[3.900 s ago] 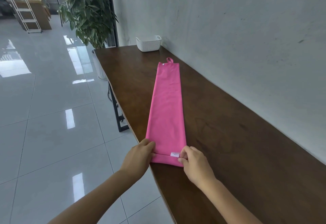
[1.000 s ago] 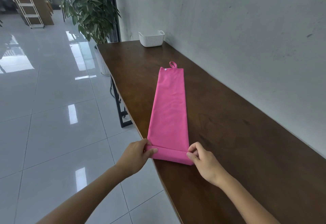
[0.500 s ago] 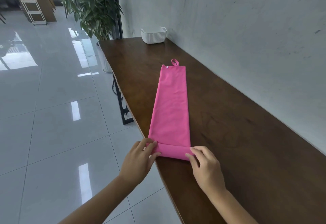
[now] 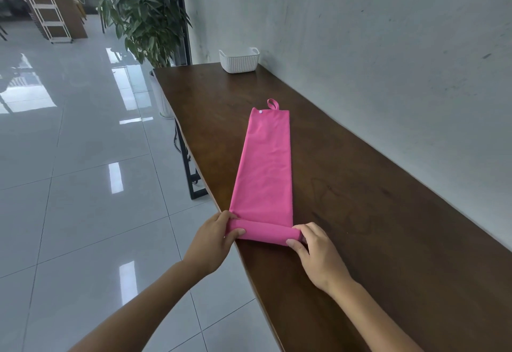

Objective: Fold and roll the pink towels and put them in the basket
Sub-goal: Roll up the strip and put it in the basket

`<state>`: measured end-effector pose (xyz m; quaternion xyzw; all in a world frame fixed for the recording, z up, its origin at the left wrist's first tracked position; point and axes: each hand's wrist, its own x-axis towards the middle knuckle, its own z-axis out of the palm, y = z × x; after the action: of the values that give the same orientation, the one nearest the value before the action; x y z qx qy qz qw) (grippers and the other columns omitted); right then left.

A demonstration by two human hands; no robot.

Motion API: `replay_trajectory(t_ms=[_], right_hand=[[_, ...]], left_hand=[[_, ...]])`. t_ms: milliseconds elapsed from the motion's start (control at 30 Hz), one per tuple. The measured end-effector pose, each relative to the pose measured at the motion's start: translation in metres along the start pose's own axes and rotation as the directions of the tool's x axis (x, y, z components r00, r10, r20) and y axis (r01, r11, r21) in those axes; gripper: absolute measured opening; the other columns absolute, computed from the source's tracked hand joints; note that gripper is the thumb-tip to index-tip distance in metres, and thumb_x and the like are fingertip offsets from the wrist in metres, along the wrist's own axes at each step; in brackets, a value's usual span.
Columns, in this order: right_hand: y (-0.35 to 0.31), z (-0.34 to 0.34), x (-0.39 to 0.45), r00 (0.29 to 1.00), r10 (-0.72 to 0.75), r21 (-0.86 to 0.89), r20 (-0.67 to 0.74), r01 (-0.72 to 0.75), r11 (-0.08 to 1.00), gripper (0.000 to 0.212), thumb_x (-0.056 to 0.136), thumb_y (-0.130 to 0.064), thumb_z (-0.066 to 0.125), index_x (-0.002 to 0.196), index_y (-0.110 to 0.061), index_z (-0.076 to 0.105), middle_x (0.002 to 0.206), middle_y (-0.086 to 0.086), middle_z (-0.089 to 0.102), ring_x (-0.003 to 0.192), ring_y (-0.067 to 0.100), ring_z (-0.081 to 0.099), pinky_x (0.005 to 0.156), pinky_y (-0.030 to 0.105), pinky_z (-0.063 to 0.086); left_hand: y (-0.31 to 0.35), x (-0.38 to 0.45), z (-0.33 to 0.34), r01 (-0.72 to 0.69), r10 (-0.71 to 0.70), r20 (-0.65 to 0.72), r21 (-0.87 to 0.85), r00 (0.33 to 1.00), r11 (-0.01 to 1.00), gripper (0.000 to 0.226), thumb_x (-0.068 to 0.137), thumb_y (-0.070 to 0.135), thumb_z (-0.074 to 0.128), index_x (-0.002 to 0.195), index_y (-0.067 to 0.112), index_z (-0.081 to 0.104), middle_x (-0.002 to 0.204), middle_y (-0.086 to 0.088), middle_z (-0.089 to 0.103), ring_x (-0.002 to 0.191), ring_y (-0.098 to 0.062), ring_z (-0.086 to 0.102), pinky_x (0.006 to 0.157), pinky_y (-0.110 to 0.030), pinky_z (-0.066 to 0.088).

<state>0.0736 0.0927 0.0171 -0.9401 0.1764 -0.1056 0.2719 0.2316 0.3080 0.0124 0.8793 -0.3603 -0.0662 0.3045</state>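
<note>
While left hand (image 4: pixel 214 236) and right hand (image 4: pixel 314 246) pinch roll ends at near worktop (image 4: pixel 388 227) edge, pink towel (image 4: pixel 264 169) stretches straight away toward basket (image 4: pixel 239 61), far end.

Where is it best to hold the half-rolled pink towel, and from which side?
Hold the long pink cloth towel at the two open ends of its roll, from the near table edge, as the left hand and right hand do: one grip per end probably keeps it even.

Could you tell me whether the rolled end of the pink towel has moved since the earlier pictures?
Yes. The roll has grown and crept along the table towards the white basket, leaving less towel flat.
</note>
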Motion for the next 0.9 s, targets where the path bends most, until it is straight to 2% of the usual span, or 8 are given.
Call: replay_trajectory(t_ms=[133, 267, 367, 433, 533, 600, 767, 900], right_hand=[[-0.006, 0.001, -0.001, 0.997, 0.061, 0.047, 0.045, -0.063, 0.997, 0.043, 0.099, -0.054, 0.039, 0.119, -0.023, 0.062, 0.107, -0.014, 0.056, 0.099, 0.001, 0.055, 0.071, 0.006, 0.040], [-0.012, 0.004, 0.006, 0.990, 0.139, 0.126, 0.021, -0.140, 0.982, 0.037, 0.099, -0.049, 0.047, 0.123, -0.024, 0.060, 0.115, -0.008, 0.062, 0.104, 0.006, 0.059, 0.073, 0.009, 0.042], [-0.018, -0.001, 0.014, 0.979, 0.195, 0.135, 0.053, -0.200, 0.970, 0.021, 0.102, -0.042, 0.049, 0.117, -0.027, 0.046, 0.106, -0.006, 0.061, 0.089, 0.004, 0.059, 0.060, 0.011, 0.041], [-0.021, -0.004, 0.020, 0.974, 0.216, 0.094, 0.073, -0.223, 0.970, 0.015, 0.105, -0.038, 0.046, 0.112, -0.025, 0.041, 0.098, -0.006, 0.059, 0.080, 0.002, 0.057, 0.054, 0.014, 0.039], [-0.023, -0.007, 0.034, 0.958, 0.275, 0.096, 0.086, -0.282, 0.955, 0.016, 0.104, -0.037, 0.046, 0.109, -0.023, 0.041, 0.093, -0.005, 0.056, 0.078, 0.004, 0.054, 0.059, 0.022, 0.040], [-0.025, -0.010, 0.042, 0.944, 0.313, 0.082, 0.103, -0.322, 0.943, 0.017, 0.104, -0.038, 0.046, 0.107, -0.021, 0.044, 0.089, -0.006, 0.055, 0.079, 0.008, 0.055, 0.062, 0.028, 0.041], [-0.033, -0.010, 0.045, 0.956, 0.292, -0.124, -0.002, -0.290, 0.949, 0.029, 0.104, -0.049, 0.040, 0.095, -0.022, 0.047, 0.085, -0.004, 0.060, 0.069, 0.007, 0.054, 0.050, 0.020, 0.031], [-0.026, 0.003, 0.033, 0.983, 0.106, -0.164, -0.148, -0.130, 0.978, 0.065, 0.096, -0.069, 0.015, 0.103, -0.022, 0.058, 0.102, -0.007, 0.054, 0.089, 0.007, 0.049, 0.068, 0.016, 0.036]], left_hand=[[0.005, 0.002, -0.008, 0.189, -0.176, 0.089, -0.171, 0.980, 0.967, 0.032, 0.096, 0.053, 0.050, 0.107, 0.023, 0.051, 0.096, 0.009, 0.058, 0.080, -0.007, 0.057, 0.059, -0.012, 0.041], [0.010, 0.007, -0.009, 0.271, -0.254, 0.095, -0.324, 0.963, 0.906, 0.034, 0.094, 0.053, 0.057, 0.111, 0.024, 0.048, 0.106, 0.007, 0.059, 0.086, -0.011, 0.061, 0.063, -0.014, 0.047], [0.013, 0.010, -0.008, 0.186, -0.207, -0.060, -0.253, 0.976, 0.950, 0.036, 0.092, 0.052, 0.062, 0.116, 0.029, 0.048, 0.118, 0.011, 0.049, 0.092, -0.011, 0.059, 0.073, -0.020, 0.049], [0.018, 0.013, -0.008, 0.120, -0.149, -0.158, -0.180, 0.976, 0.976, 0.026, 0.094, 0.046, 0.062, 0.110, 0.028, 0.052, 0.114, 0.011, 0.048, 0.088, -0.009, 0.058, 0.071, -0.019, 0.047], [0.018, 0.013, -0.002, -0.041, 0.033, -0.269, -0.025, 0.963, 0.999, 0.019, 0.099, 0.039, 0.056, 0.105, 0.022, 0.062, 0.108, 0.010, 0.051, 0.086, -0.007, 0.054, 0.077, -0.025, 0.053], [0.008, 0.010, 0.004, -0.132, 0.144, -0.253, 0.062, 0.957, 0.989, 0.028, 0.098, 0.042, 0.056, 0.115, 0.020, 0.064, 0.114, 0.008, 0.054, 0.094, -0.008, 0.053, 0.086, -0.024, 0.051], [-0.013, 0.015, 0.007, -0.202, 0.233, -0.155, 0.191, 0.960, 0.961, 0.047, 0.090, 0.039, 0.070, 0.131, 0.019, 0.060, 0.126, 0.003, 0.057, 0.109, -0.018, 0.052, 0.096, -0.036, 0.052], [-0.010, 0.023, 0.003, -0.173, 0.186, -0.123, 0.103, 0.975, 0.979, 0.041, 0.094, 0.037, 0.064, 0.130, 0.017, 0.059, 0.123, 0.001, 0.058, 0.109, -0.017, 0.051, 0.097, -0.033, 0.047]])
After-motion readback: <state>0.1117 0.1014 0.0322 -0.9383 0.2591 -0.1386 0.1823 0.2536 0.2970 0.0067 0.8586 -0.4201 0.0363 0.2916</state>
